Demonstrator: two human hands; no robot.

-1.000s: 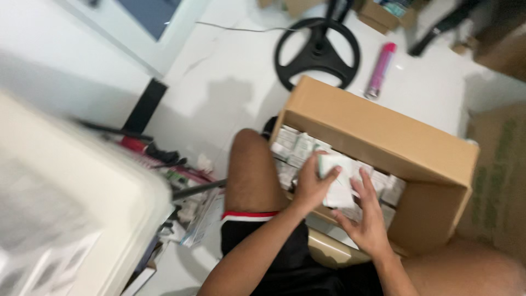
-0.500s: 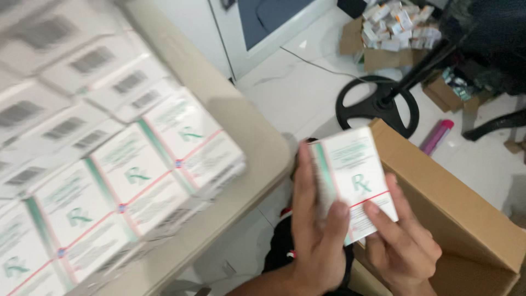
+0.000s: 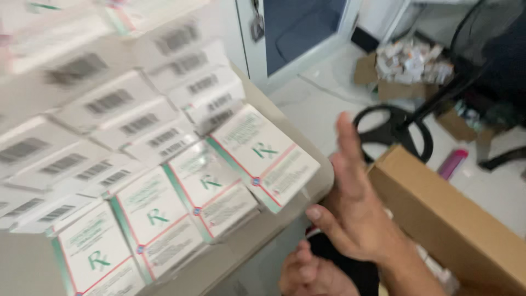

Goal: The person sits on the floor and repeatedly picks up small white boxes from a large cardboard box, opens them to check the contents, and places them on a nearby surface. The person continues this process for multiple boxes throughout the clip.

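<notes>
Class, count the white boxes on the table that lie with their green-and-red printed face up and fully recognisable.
4, in a diagonal row along the table edge: box lower left, box, box, box nearest the right hand. Blurred boxes behind may hide more.

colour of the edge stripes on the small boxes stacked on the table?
Green along one edge, thin red line along the other, on white boxes. Only the head view shows them.

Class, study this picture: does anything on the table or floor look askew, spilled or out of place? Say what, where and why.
The end white carton juts past the table edge beside the open right hand, overhanging. On the floor, an open cardboard box is heaped untidily with small packs. A pink tube lies loose.
</notes>
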